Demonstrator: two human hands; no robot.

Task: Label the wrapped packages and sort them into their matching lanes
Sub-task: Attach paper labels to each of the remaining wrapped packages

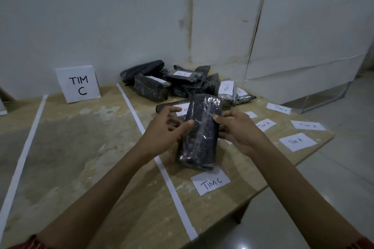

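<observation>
A long black package [200, 131] wrapped in clear film is held tilted above the table, its near end close to the surface. My left hand [166, 127] grips its left edge with thumb and fingers. My right hand [236, 127] holds its right edge. No label shows on its upper face. A loose paper label reading TIM C [211, 183] lies just in front of it. Behind, a pile of black wrapped packages [168, 83] sits at the wall, some bearing white labels. A TIM C sign [79, 85] stands in the lane to the left.
White tape strips [172, 186] [22, 157] mark lanes on the wooden table [81, 157]. Several loose TIM A labels [297, 141] lie along the right side near the table's edge. A white wall stands close behind.
</observation>
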